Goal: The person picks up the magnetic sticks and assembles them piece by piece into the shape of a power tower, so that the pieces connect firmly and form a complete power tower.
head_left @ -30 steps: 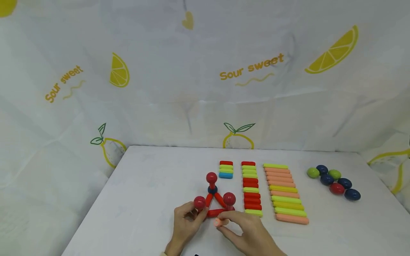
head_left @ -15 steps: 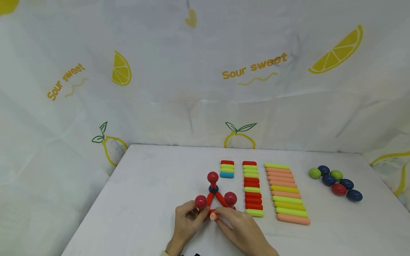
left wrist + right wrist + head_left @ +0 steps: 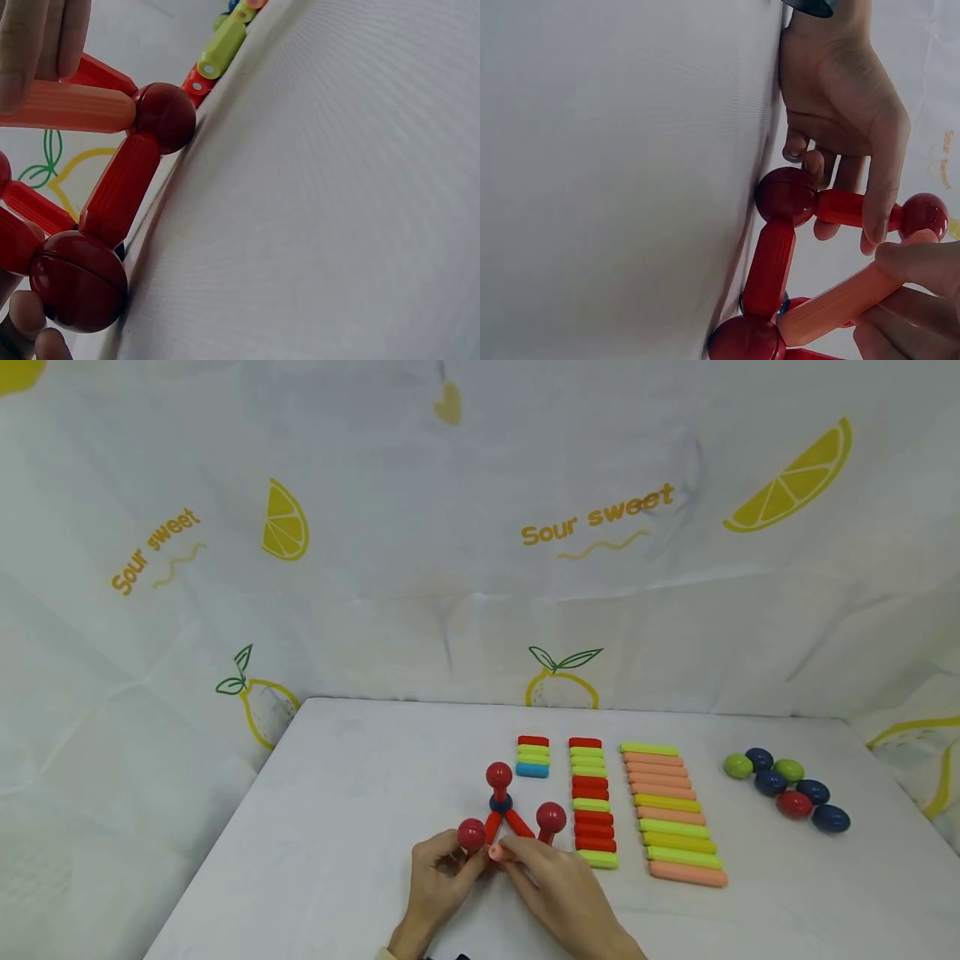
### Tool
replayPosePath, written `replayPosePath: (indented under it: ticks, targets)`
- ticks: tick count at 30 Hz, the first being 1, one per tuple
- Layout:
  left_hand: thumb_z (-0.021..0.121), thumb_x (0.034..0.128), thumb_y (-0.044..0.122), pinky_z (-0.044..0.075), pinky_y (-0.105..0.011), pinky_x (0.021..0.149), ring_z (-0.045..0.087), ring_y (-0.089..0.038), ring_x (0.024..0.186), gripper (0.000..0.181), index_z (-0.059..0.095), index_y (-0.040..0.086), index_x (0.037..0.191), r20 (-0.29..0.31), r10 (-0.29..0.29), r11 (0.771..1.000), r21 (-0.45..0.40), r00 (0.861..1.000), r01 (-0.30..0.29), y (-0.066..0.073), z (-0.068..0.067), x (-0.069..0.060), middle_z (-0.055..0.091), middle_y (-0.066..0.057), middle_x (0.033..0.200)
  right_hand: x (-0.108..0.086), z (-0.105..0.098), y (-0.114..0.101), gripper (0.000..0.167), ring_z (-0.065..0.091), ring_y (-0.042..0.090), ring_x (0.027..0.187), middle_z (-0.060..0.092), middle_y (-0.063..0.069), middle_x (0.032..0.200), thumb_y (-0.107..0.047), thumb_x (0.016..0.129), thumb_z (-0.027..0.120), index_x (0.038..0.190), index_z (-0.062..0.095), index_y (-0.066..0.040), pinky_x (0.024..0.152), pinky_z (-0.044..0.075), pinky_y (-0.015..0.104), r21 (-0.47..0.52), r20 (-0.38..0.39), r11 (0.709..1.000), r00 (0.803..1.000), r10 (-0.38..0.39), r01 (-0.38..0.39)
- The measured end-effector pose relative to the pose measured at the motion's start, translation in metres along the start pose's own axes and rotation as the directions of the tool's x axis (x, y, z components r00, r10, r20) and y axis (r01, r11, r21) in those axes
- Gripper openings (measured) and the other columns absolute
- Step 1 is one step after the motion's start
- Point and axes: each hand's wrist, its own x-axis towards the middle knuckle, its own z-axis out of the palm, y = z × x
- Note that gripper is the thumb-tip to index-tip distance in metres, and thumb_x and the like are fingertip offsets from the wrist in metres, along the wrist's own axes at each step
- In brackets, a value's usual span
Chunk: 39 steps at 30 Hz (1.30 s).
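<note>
A red frame of sticks and balls stands on the table, with a blue ball (image 3: 501,802) at its back corner and upright sticks topped by red balls (image 3: 498,775). The left hand (image 3: 438,881) holds its left corner, fingers around the upright red stick (image 3: 844,208). Pinched by the right hand (image 3: 566,889) is an orange stick (image 3: 847,300). One end of that stick meets the red ball (image 3: 165,116) at the right base corner; the other lies close to the left upright's top ball (image 3: 924,214). In the head view the right hand hides the right base corner.
Right of the frame lie short red, green and blue sticks (image 3: 532,770) in two columns, then a column of longer orange, yellow and green sticks (image 3: 687,872). Loose blue, green and red balls (image 3: 794,805) are at the far right. A printed cloth (image 3: 375,635) hangs behind the table.
The right hand has moved up and left with the orange stick, bringing it against the frame. The right upright's top ball has shifted slightly right and back. The left hand stays in place.
</note>
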Motion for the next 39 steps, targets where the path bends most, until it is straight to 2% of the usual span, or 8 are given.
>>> replayPosePath:
  ticks: [9, 24, 28, 31, 33, 35, 37, 39]
  targets:
    - [0.075, 0.0791, -0.007, 0.042, -0.011, 0.045, 0.048, -0.005, 0.050, 0.019, 0.076, 0.008, 0.090, 0.008, -0.002, 1.000, 0.002, 1.000, 0.002, 0.000, 0.000, 0.000, 0.063, -0.006, 0.062, 0.006, 0.001, -0.005, 0.034, 0.076, 0.010, 0.081, 0.081, 0.001, 0.100, -0.012, 0.082, 0.084, 0.115, 0.075, -0.010, 0.073, 0.060, 0.021, 0.011, 0.018, 0.997, 0.997, 0.071, -0.071]
    - [0.074, 0.0802, -0.010, 0.041, -0.014, 0.044, 0.048, -0.012, 0.050, 0.024, 0.076, 0.008, 0.096, 0.041, 0.019, 0.999, -0.041, 0.999, -0.017, -0.001, 0.000, 0.000, 0.064, -0.007, 0.067, 0.014, -0.003, -0.011, 0.033, 0.078, 0.015, 0.086, 0.081, 0.000, 0.098, -0.014, 0.085, 0.082, 0.117, 0.077, -0.011, 0.076, 0.062, 0.027, -0.003, 0.055, 0.994, 0.993, 0.109, -0.109]
    - [0.075, 0.0794, -0.010, 0.039, -0.016, 0.042, 0.046, -0.013, 0.049, 0.025, 0.074, 0.008, 0.097, 0.038, 0.022, 1.000, -0.023, 0.999, -0.021, -0.001, 0.000, -0.001, 0.063, -0.007, 0.066, 0.013, -0.022, -0.011, 0.031, 0.073, 0.003, 0.081, 0.080, -0.006, 0.093, -0.010, 0.079, 0.087, 0.109, 0.080, -0.015, 0.072, 0.060, 0.018, 0.064, -0.124, 0.996, 0.990, 0.068, -0.061]
    - [0.076, 0.0789, -0.008, 0.036, -0.015, 0.041, 0.044, -0.015, 0.047, 0.025, 0.073, 0.009, 0.096, 0.040, 0.017, 1.000, 0.005, 0.999, -0.017, -0.001, 0.001, 0.000, 0.061, -0.006, 0.065, 0.015, -0.040, 0.001, 0.031, 0.067, 0.002, 0.078, 0.078, -0.006, 0.090, -0.002, 0.075, 0.088, 0.103, 0.080, -0.011, 0.071, 0.057, 0.015, 0.087, -0.322, 0.996, 0.946, 0.047, -0.020]
    - [0.077, 0.0782, -0.008, 0.034, -0.013, 0.041, 0.043, -0.015, 0.046, 0.025, 0.072, 0.009, 0.096, 0.043, 0.013, 1.000, 0.025, 0.999, -0.014, -0.002, 0.001, -0.001, 0.060, -0.005, 0.065, 0.016, -0.050, 0.013, 0.035, 0.066, 0.007, 0.082, 0.076, -0.003, 0.094, -0.002, 0.077, 0.086, 0.110, 0.077, -0.010, 0.074, 0.058, 0.018, 0.116, -0.354, 0.992, 0.931, 0.089, -0.050]
    - [0.077, 0.0781, -0.007, 0.035, -0.012, 0.042, 0.043, -0.015, 0.046, 0.025, 0.072, 0.010, 0.096, 0.043, 0.000, 0.999, 0.043, 0.999, -0.002, -0.002, 0.001, -0.001, 0.061, -0.005, 0.066, 0.016, -0.057, 0.027, 0.045, 0.067, 0.013, 0.090, 0.073, 0.000, 0.102, -0.007, 0.080, 0.086, 0.123, 0.071, -0.011, 0.077, 0.060, 0.022, 0.192, -0.257, 0.973, 0.950, 0.179, -0.131]
    - [0.078, 0.0777, -0.005, 0.036, -0.013, 0.042, 0.044, -0.014, 0.047, 0.026, 0.072, 0.012, 0.096, 0.035, -0.021, 0.998, 0.063, 0.999, 0.019, -0.002, 0.001, -0.002, 0.062, -0.004, 0.067, 0.016, -0.058, 0.040, 0.056, 0.069, 0.018, 0.095, 0.071, 0.005, 0.110, -0.012, 0.083, 0.084, 0.134, 0.063, -0.014, 0.077, 0.062, 0.027, 0.274, -0.062, 0.931, 0.962, 0.266, -0.240]
    - [0.080, 0.0774, -0.004, 0.038, -0.014, 0.043, 0.046, -0.014, 0.048, 0.027, 0.072, 0.014, 0.096, 0.015, -0.040, 0.996, 0.086, 0.999, 0.038, -0.001, 0.001, -0.002, 0.062, -0.003, 0.069, 0.015, -0.055, 0.052, 0.062, 0.071, 0.023, 0.098, 0.070, 0.010, 0.117, -0.015, 0.084, 0.083, 0.141, 0.057, -0.012, 0.078, 0.063, 0.031, 0.317, 0.150, 0.897, 0.950, 0.274, -0.309]
